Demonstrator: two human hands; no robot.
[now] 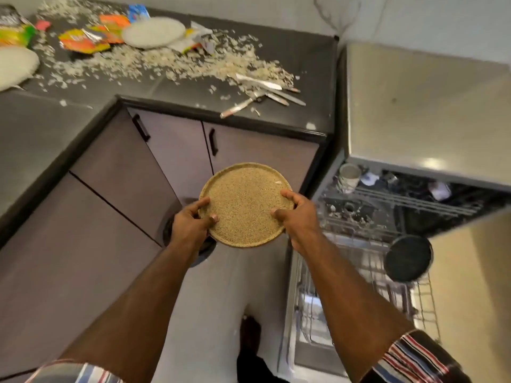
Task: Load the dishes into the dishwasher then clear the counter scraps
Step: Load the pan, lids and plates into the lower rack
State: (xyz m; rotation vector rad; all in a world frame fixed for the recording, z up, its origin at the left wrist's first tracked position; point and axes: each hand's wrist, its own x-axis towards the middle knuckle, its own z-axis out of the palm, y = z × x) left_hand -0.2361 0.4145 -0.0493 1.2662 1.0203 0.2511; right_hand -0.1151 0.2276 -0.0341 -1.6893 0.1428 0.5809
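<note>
A round speckled tan plate [244, 207] sits at frame centre, face up and nearly level, gripped at opposite rims by the left hand [190, 222] and right hand [297, 214]. The open dishwasher [373, 217] lies right; the scrap-strewn worktop [304, 59] lies above.

The white plate [16, 68] on the surface [304, 64] was cut off by the left edge, as was the snack packet [13, 31] behind it. The plate [246, 208] hid most fingers of the left hand [190, 225] and right hand [300, 217]. Deep in the dishwasher [387, 217], the items beside the cup [349, 176] were too blurred to tell.
</note>
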